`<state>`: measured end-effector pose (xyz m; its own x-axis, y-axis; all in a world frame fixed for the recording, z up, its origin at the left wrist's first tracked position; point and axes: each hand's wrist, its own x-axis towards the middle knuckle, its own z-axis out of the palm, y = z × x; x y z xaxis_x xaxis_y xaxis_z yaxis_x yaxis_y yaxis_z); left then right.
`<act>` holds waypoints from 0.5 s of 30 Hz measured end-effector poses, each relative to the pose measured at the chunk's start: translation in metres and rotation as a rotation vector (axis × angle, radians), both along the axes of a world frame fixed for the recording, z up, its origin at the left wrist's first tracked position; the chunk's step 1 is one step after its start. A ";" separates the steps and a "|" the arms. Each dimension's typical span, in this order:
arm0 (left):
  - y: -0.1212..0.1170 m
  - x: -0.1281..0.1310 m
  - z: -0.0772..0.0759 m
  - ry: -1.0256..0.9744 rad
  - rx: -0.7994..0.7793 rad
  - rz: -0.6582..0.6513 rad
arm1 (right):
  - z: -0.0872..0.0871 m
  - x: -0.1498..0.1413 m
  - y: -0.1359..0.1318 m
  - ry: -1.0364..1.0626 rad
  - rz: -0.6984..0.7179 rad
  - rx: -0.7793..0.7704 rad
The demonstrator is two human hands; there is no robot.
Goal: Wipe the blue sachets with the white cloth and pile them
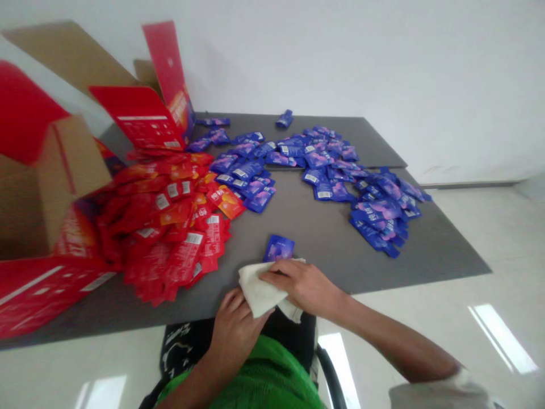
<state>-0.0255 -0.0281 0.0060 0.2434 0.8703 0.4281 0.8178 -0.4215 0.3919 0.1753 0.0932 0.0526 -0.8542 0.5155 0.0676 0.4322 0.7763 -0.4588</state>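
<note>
A cream cloth, folded over itself, is between my hands at the table's front edge. My right hand pinches it from above, thumb and fingers closed on the fabric. On the other side, my left hand has its fingers curled against the cloth's left edge, with the thumb below it. Whether anything lies under the cloth in the left hand is hidden. Just beyond the cloth, a single blue packet lies flat on the table, its near edge covered by the cloth and my right hand.
A heap of red packets is at left, beside two open red cartons. Piles of blue packets stretch across the back, with another blue pile at right. The grey table meets a white wall.
</note>
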 end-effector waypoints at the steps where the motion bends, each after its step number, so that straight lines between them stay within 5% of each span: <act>1: 0.000 0.000 0.000 -0.004 -0.003 -0.007 | -0.003 -0.001 0.003 -0.008 -0.016 -0.013; 7: 0.005 0.001 0.007 -0.034 -0.001 -0.063 | 0.003 0.004 0.050 -0.077 -0.330 0.085; 12: 0.001 0.001 0.001 -0.008 0.001 0.003 | 0.002 -0.001 0.002 0.005 -0.043 0.029; 15: 0.001 0.000 0.001 -0.019 -0.012 -0.009 | -0.006 -0.004 0.004 -0.005 -0.044 -0.025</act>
<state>-0.0258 -0.0272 0.0073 0.2431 0.8732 0.4223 0.8063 -0.4240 0.4125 0.1712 0.0970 0.0464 -0.8311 0.5539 0.0502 0.4677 0.7450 -0.4756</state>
